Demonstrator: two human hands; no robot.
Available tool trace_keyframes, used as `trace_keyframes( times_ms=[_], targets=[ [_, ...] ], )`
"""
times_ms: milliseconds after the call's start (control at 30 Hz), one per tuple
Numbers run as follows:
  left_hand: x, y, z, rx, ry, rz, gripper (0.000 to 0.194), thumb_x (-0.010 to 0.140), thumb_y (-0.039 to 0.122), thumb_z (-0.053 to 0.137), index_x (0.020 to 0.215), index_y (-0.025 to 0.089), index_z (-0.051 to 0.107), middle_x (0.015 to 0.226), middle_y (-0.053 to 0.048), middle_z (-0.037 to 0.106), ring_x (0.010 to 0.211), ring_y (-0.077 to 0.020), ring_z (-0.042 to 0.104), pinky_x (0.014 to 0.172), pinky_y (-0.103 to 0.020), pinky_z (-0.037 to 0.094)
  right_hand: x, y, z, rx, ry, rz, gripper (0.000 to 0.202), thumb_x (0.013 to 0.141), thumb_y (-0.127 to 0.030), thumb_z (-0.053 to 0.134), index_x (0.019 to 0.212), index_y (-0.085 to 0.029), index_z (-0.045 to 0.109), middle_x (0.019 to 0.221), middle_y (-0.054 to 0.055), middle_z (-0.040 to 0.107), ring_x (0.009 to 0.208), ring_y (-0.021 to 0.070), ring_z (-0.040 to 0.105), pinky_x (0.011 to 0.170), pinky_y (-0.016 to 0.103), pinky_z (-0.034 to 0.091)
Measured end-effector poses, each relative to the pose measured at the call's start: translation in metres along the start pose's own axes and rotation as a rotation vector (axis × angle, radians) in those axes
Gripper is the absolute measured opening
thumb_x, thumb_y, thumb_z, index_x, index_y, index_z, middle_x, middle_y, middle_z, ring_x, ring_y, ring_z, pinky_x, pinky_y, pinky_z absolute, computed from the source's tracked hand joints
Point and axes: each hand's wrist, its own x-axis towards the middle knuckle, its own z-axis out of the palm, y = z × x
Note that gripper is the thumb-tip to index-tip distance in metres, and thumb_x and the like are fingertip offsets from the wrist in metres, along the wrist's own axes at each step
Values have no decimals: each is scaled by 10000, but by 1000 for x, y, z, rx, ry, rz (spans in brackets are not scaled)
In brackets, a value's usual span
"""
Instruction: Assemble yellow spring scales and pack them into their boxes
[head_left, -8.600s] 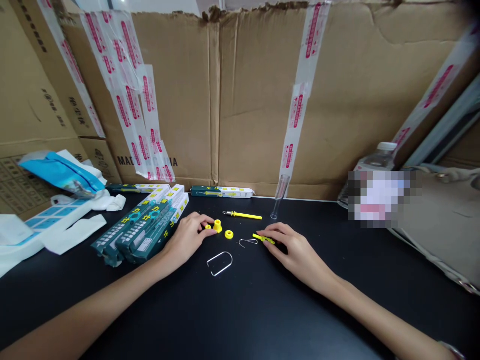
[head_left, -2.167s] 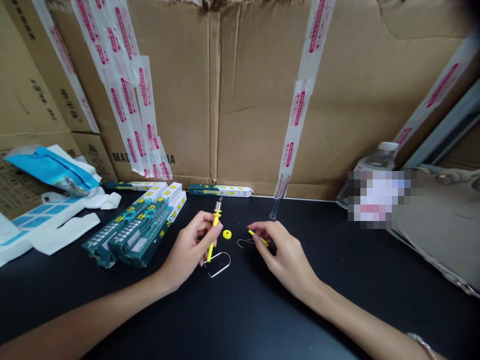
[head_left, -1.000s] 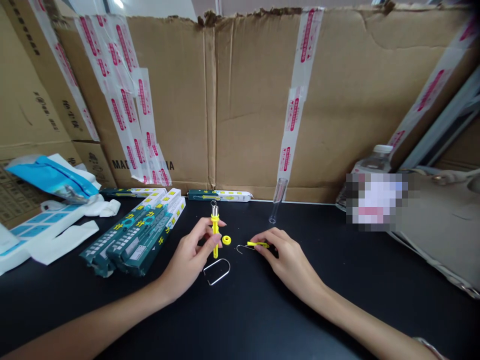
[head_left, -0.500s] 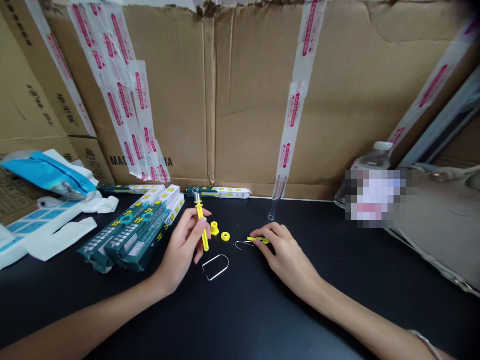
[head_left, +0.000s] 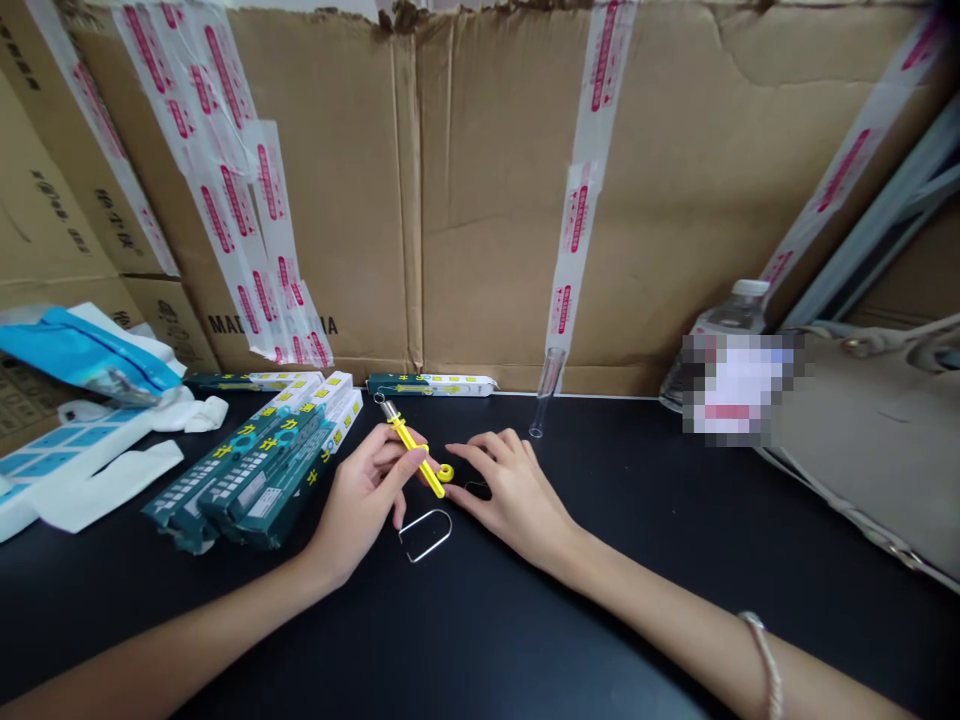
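Observation:
Between thumb and fingers, my left hand (head_left: 369, 487) holds a yellow rod (head_left: 420, 458) with a metal spring and a ring at its upper left end. My right hand (head_left: 511, 490) is beside the rod's lower end, its thumb and fingers apart and nothing seen between them. A small yellow ring (head_left: 446, 473) lies next to the rod, near the right fingertips. A bent metal wire loop (head_left: 426, 536) rests on the black table just below the hands. The yellow piece with the hook is hidden, perhaps behind my right hand.
A clear tube (head_left: 547, 392) leans at the table's back. Green and white boxes (head_left: 259, 465) lie at the left, one more box (head_left: 431, 385) along the cardboard wall (head_left: 495, 200). A bottle (head_left: 739, 310) and a beige bag (head_left: 862, 430) are at the right.
My right hand has moved left to the rod, opening away from the yellow hooked piece. The rod in my left hand has tilted, its lower end further right. The view has shifted slightly.

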Motion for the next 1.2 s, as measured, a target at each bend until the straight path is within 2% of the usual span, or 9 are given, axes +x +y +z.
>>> trace_keyframes(
  times_ms=[133,233,400,500,600,700,933,1100,1200],
  targets=[
    [0,-3,0,24,-10,-17,264,908,420,629,995,180,564,864,-8,705,363,-34,469,341,-169,408,5,-1,2,111,-64,-46,199,931,-288,641,1116,-255,705,1074,93,671,978,268,565,836,444,510],
    [0,-4,0,16,-10,-22,273,888,413,657,974,167,576,853,-16,710,372,-45,492,345,-177,421,1,-1,-1,267,-52,-63,177,949,-198,592,1102,-232,674,1021,76,690,980,244,586,861,406,514],
    [-2,1,1,9,12,-27,299,828,390,726,942,133,625,881,-65,741,436,-79,563,357,-184,449,-7,-3,-3,499,-14,4,236,902,-140,575,1114,-201,659,873,25,678,720,154,620,693,276,517],
    [-4,3,2,7,30,-35,295,821,378,731,934,123,634,907,-79,753,406,-65,555,372,-189,468,-10,-6,-5,586,4,81,230,875,-174,628,1099,-194,673,819,8,682,675,143,608,667,265,512],
    [-4,3,2,3,32,-41,320,805,392,742,934,122,628,904,-85,758,403,-71,562,371,-195,477,-13,-9,-8,733,-26,179,317,848,-264,707,1149,-202,632,781,-14,695,644,138,617,651,260,523],
    [-3,4,2,7,24,-45,329,802,409,737,925,126,624,907,-91,762,389,-72,561,366,-201,479,-14,-11,-9,784,-49,217,385,810,-337,760,1149,-217,623,749,-32,693,618,136,620,633,260,527],
    [-6,4,3,48,-33,-43,285,799,379,743,903,130,649,842,-76,766,381,-86,572,388,-219,495,-14,-12,-10,827,-62,261,291,811,-393,755,1041,-225,698,765,-8,731,659,162,675,677,293,541],
    [-5,-2,4,49,-18,-10,266,813,364,735,930,145,642,863,-77,767,422,-103,595,389,-226,510,-19,-15,-9,1091,-97,426,357,729,-406,821,1007,-200,736,795,7,731,721,173,673,727,308,543],
    [-5,0,5,31,-18,8,239,813,354,720,906,146,648,899,-97,762,583,-176,689,417,-244,540,-18,-16,-9,1249,-122,531,437,694,-391,843,1056,-172,733,781,9,721,694,152,658,710,294,541]
  ],
)
